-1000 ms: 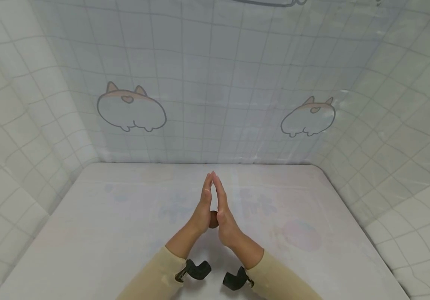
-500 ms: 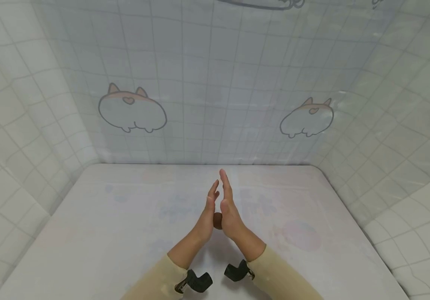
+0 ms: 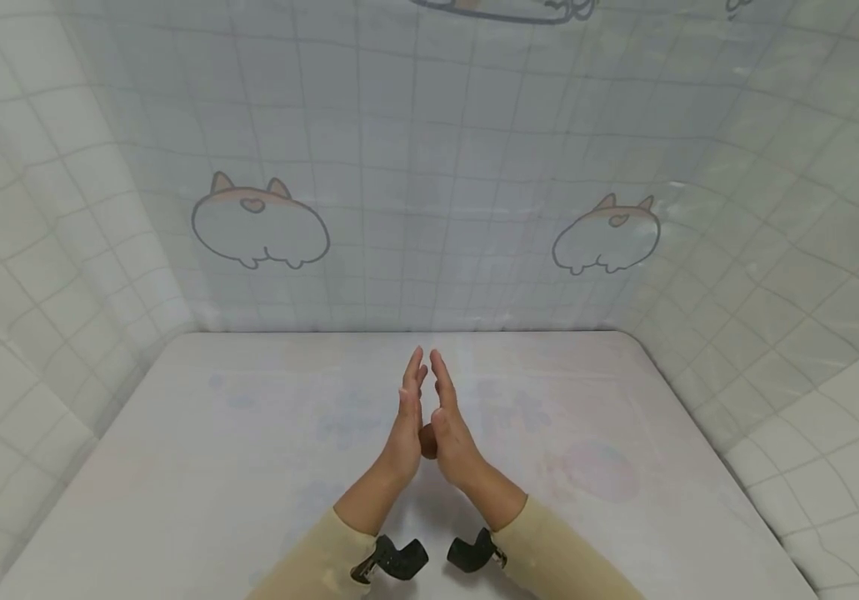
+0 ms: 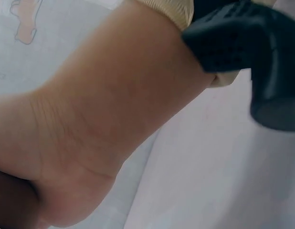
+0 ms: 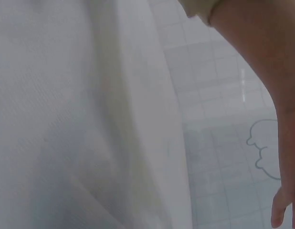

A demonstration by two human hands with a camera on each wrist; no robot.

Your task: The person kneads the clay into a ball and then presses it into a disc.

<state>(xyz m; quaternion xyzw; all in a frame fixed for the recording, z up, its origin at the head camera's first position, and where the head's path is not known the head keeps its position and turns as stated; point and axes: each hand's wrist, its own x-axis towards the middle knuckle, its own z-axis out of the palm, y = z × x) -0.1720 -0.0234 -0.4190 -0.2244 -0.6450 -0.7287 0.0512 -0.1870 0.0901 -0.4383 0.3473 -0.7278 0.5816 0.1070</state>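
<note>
A small brown ball (image 3: 428, 442) sits between my two palms, partly covered by them. My left hand (image 3: 403, 437) presses it from the left, fingers straight and pointing away from me. On the other side my right hand (image 3: 455, 442) faces it, its fingers likewise straight. The fingertips lie nearly level, with a narrow gap between them. In the left wrist view, part of the brown ball (image 4: 13, 200) shows dark against the heel of the left hand (image 4: 73, 191). Only some fingers of the right hand (image 5: 279, 207) appear at the right wrist view's lower edge; the ball is hidden there.
Beneath the hands lies a pale table (image 3: 249, 467) with faint coloured prints. A grid-patterned curtain (image 3: 429, 200) with dog drawings surrounds its back and sides. Black wrist-worn devices (image 3: 399, 558) stick out from both cream sleeves (image 3: 564, 550).
The palms slide against each other: the right hand moved ahead of the left, then back until their tips were about level. The ball shifted slightly right, then left. Fingertips that touched are now apart.
</note>
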